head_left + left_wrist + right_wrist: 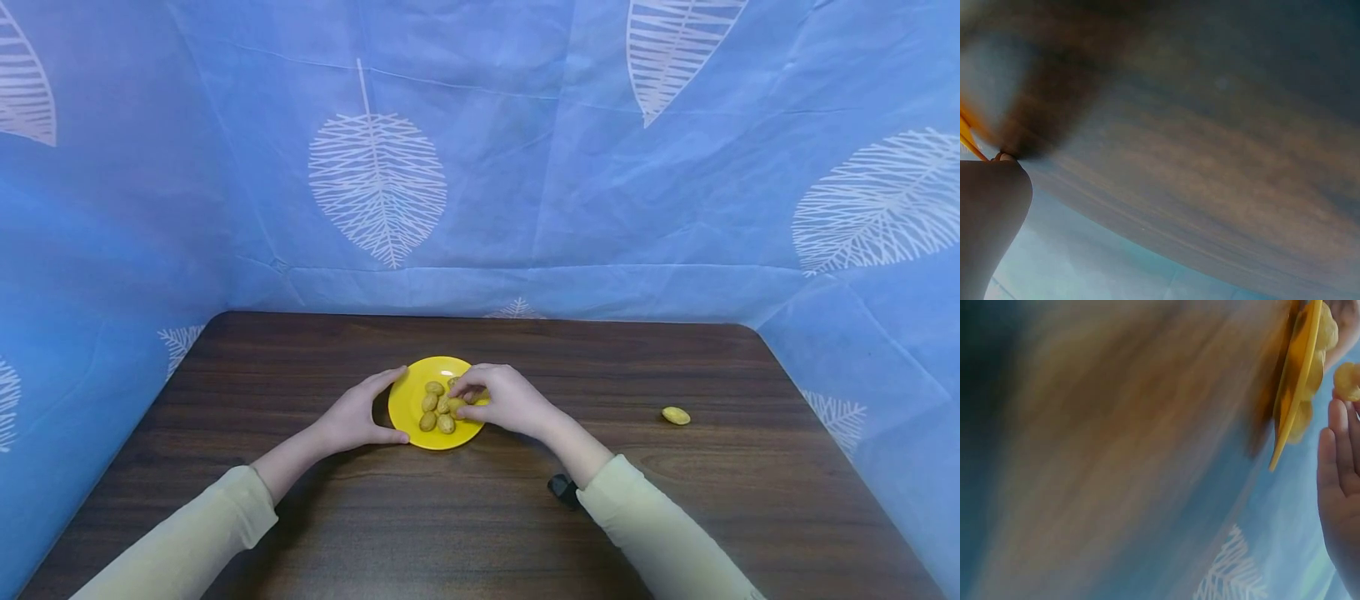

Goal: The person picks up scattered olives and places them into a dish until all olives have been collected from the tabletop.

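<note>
A yellow plate point(407, 408) stands on the table with several small yellow-brown oval pieces point(427, 421) in it, lumpy and mottled. My left hand point(352, 421) holds the plate at its left rim, thumb at the front and fingers at the back. Over the plate's right side, my right hand point(506, 400) pinches one small yellow oval piece point(1346, 381) between thumb and fingertips. In the right wrist view that piece is above the plate's rim point(1282, 447). The left wrist view shows only a bit of the plate's edge point(971, 134) past the hand.
A single yellow oval piece point(676, 415) with pointed ends lies far to the right on the dark wooden table point(420, 533). A small black object point(562, 490) shows beside the right sleeve. Blue cloth point(495, 183) with white leaf prints hangs behind and at both sides.
</note>
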The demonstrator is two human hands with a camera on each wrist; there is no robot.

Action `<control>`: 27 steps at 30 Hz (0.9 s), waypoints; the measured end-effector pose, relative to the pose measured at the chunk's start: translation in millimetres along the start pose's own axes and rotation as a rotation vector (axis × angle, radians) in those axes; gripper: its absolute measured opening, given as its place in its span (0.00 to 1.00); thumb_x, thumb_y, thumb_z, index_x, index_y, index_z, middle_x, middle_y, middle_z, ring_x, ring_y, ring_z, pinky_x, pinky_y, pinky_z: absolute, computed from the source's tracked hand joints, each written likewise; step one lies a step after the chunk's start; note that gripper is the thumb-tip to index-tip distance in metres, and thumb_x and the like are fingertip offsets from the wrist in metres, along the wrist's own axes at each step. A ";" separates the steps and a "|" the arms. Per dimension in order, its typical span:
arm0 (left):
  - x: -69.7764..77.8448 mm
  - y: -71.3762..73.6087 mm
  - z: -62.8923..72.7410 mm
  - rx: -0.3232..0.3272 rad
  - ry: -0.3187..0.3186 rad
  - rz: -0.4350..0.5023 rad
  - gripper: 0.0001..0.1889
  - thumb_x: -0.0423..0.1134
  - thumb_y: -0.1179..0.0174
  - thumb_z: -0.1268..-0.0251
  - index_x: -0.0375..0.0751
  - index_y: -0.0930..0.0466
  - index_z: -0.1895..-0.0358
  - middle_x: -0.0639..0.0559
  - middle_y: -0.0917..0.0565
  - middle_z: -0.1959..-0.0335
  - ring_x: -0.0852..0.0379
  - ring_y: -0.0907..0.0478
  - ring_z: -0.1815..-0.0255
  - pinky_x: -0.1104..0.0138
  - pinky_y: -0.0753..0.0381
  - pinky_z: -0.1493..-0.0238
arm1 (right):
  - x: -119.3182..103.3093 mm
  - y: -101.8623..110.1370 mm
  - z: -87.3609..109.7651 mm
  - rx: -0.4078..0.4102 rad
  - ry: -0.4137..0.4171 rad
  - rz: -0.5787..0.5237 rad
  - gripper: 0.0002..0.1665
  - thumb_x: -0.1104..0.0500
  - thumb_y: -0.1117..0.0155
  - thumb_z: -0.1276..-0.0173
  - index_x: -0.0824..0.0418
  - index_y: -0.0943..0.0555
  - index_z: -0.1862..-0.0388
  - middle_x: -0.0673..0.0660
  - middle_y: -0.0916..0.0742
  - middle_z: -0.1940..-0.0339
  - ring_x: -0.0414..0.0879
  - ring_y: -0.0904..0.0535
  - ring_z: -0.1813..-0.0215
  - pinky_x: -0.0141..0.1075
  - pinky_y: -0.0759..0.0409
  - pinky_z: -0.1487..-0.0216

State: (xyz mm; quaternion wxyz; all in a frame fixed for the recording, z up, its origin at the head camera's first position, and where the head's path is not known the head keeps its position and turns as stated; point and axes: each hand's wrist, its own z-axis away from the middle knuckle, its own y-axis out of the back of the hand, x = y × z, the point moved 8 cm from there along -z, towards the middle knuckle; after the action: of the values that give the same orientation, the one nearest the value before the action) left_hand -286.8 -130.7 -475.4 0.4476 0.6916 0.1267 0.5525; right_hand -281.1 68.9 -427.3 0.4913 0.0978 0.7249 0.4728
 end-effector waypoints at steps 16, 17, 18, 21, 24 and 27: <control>-1.6 0.4 0.6 0.001 -0.012 0.006 0.56 0.49 0.18 0.44 0.33 0.41 0.17 0.30 0.33 0.19 0.29 0.34 0.20 0.34 0.33 0.22 | -25.3 -20.6 -34.9 -0.027 0.065 0.051 0.12 0.61 0.25 0.29 0.58 0.10 0.48 0.52 0.07 0.51 0.46 0.12 0.49 0.39 0.13 0.40; -1.9 0.4 0.5 0.002 -0.011 0.008 0.56 0.50 0.18 0.44 0.33 0.41 0.17 0.30 0.33 0.19 0.29 0.34 0.20 0.34 0.33 0.22 | -25.7 -21.5 -36.3 -0.030 0.066 0.052 0.12 0.61 0.25 0.29 0.58 0.10 0.48 0.52 0.07 0.51 0.46 0.12 0.49 0.39 0.13 0.40; -2.2 0.3 0.6 0.000 -0.010 0.009 0.56 0.50 0.18 0.44 0.34 0.41 0.17 0.30 0.33 0.19 0.29 0.34 0.20 0.34 0.33 0.22 | -26.0 -22.2 -37.6 -0.033 0.068 0.053 0.12 0.61 0.25 0.29 0.58 0.10 0.48 0.52 0.07 0.51 0.46 0.12 0.48 0.39 0.13 0.41; -2.3 -0.1 0.9 -0.004 -0.010 0.012 0.56 0.50 0.18 0.44 0.34 0.42 0.17 0.30 0.34 0.19 0.29 0.35 0.20 0.33 0.33 0.22 | -26.6 -23.7 -41.3 -0.036 0.075 0.060 0.12 0.61 0.25 0.29 0.57 0.09 0.48 0.52 0.07 0.50 0.46 0.12 0.48 0.37 0.13 0.41; -2.1 -0.2 1.5 -0.005 -0.011 0.015 0.56 0.49 0.19 0.43 0.34 0.42 0.16 0.30 0.34 0.19 0.29 0.35 0.20 0.33 0.32 0.23 | -27.4 -25.8 -45.1 -0.044 0.084 0.071 0.11 0.61 0.25 0.29 0.57 0.09 0.48 0.51 0.07 0.50 0.45 0.12 0.48 0.36 0.13 0.41; -1.8 0.1 1.7 -0.002 -0.013 0.015 0.56 0.49 0.19 0.43 0.34 0.41 0.17 0.30 0.33 0.19 0.29 0.34 0.20 0.33 0.32 0.23 | -28.0 -29.1 -49.2 -0.061 0.092 0.081 0.12 0.60 0.25 0.28 0.56 0.09 0.47 0.51 0.07 0.50 0.45 0.12 0.47 0.36 0.13 0.41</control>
State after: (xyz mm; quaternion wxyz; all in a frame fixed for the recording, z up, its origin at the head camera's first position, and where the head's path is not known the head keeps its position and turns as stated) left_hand -286.0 -132.7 -476.5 0.4448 0.6957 0.1184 0.5515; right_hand -297.4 7.4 -429.2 0.4405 0.0904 0.7275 0.5182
